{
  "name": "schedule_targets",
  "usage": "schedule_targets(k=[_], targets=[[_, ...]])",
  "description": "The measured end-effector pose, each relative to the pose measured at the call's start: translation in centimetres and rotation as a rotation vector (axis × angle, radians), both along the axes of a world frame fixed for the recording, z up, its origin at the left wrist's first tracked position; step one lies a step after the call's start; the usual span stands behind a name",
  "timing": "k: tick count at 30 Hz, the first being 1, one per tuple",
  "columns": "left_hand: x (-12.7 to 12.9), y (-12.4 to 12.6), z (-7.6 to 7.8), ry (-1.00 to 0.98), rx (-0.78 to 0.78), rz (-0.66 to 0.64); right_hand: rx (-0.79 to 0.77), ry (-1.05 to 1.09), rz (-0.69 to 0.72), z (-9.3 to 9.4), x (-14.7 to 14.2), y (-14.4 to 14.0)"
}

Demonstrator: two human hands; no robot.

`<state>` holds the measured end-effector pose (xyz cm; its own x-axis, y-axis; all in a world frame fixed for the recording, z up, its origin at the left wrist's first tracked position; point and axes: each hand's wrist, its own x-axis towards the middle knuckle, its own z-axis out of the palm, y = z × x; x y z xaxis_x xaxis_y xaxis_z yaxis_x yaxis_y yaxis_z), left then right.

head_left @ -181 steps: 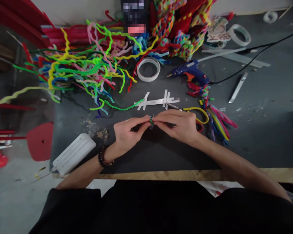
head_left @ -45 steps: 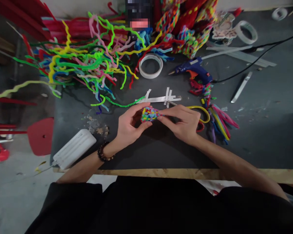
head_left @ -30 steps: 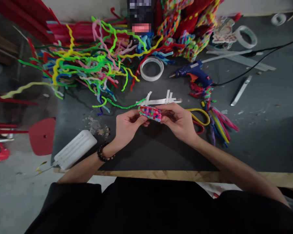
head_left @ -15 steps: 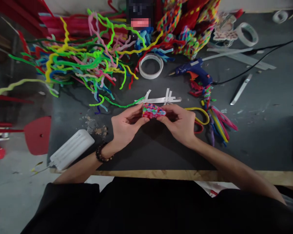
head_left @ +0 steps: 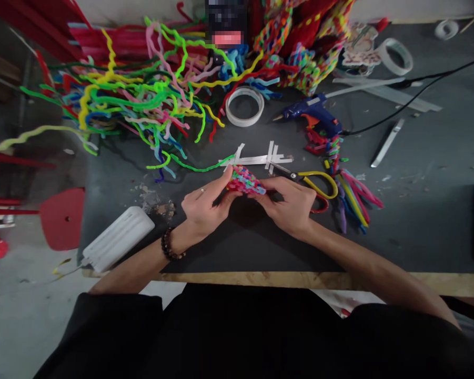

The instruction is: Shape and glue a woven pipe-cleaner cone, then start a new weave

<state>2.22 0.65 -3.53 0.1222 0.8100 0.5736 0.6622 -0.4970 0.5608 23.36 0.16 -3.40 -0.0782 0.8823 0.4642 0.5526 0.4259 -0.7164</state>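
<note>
Woven pipe-cleaner piece (head_left: 244,181) is being pinched between the left hand (head_left: 203,205) and right hand (head_left: 290,202) above a dark tabletop (head_left: 418,221) that is sitting cluttered with pipe cleaners (head_left: 142,105).

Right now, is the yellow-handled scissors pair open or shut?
Cannot tell: the yellow-handled scissors lie flat on the table, blades partly behind the right hand.

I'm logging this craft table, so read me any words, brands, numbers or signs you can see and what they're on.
No text can be read anywhere.
Blue glue gun: pale patch on its barrel, too blurred to read.
Printed cutout by the far tape roll: markings too small to make out.
White power strip: no visible lettering.
Woven pipe-cleaner piece between the left hand and right hand: no writing.
</note>
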Motion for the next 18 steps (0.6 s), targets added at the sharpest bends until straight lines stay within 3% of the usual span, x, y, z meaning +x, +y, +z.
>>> schedule_targets(k=[6,12,18], targets=[[-0.02,-0.68,-0.42,-0.196,-0.161,0.015,0.053,-0.028,0.018,-0.30,0.01,-0.22],[-0.22,-0.32,-0.03,-0.112,-0.060,-0.030,0.065,-0.104,-0.002,-0.76,0.30,-0.20],[-0.14,0.11,-0.47,-0.202,-0.180,-0.016,0.015,-0.108,0.001,-0.79,0.21,0.09]])
